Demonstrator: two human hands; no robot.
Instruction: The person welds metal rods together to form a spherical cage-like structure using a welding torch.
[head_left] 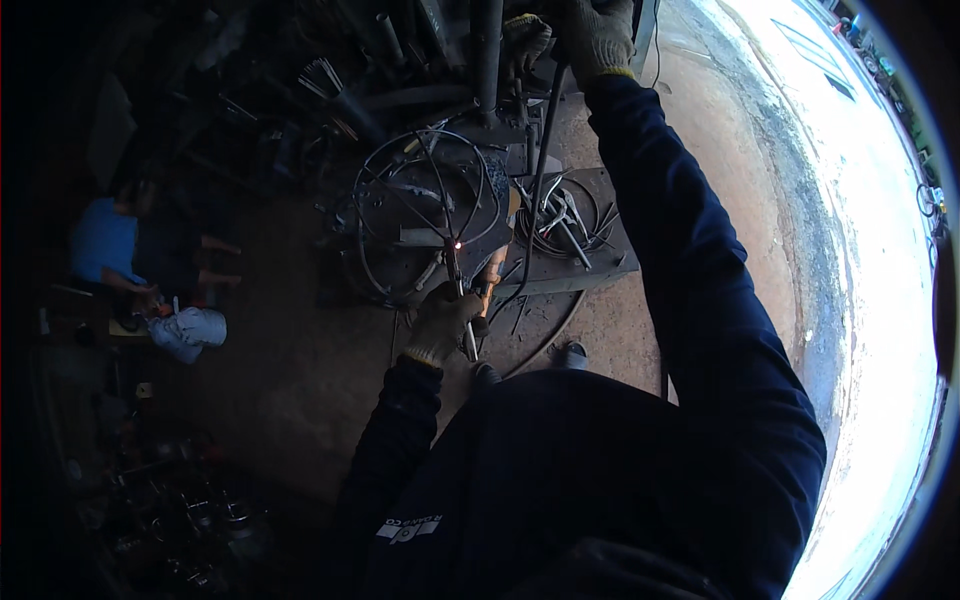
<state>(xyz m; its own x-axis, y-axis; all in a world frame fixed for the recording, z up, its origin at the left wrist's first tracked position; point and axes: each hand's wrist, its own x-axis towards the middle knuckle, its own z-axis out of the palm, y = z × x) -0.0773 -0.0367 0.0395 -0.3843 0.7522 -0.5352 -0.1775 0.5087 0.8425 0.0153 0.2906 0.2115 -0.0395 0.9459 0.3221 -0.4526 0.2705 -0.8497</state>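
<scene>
One left hand (pixel 440 322), in a glove, is closed around one stick (pixel 461 288) near one round wire frame (pixel 437 172). One gloved right hand (pixel 601 42) is far up; I can't tell its grip. Two shoes (pixel 573 353) show.

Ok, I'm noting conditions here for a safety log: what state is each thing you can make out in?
Left hand: gloved, closed around a slim metal tool
Right hand: gloved, raised at the upper edge; grip unclear
Small bright spot: glowing, at the tool's far end
Wire frame: round, with curved ribs
Thin rods: bunched, ends fanned out
Side table: bearing coiled cable and hand tools
</scene>
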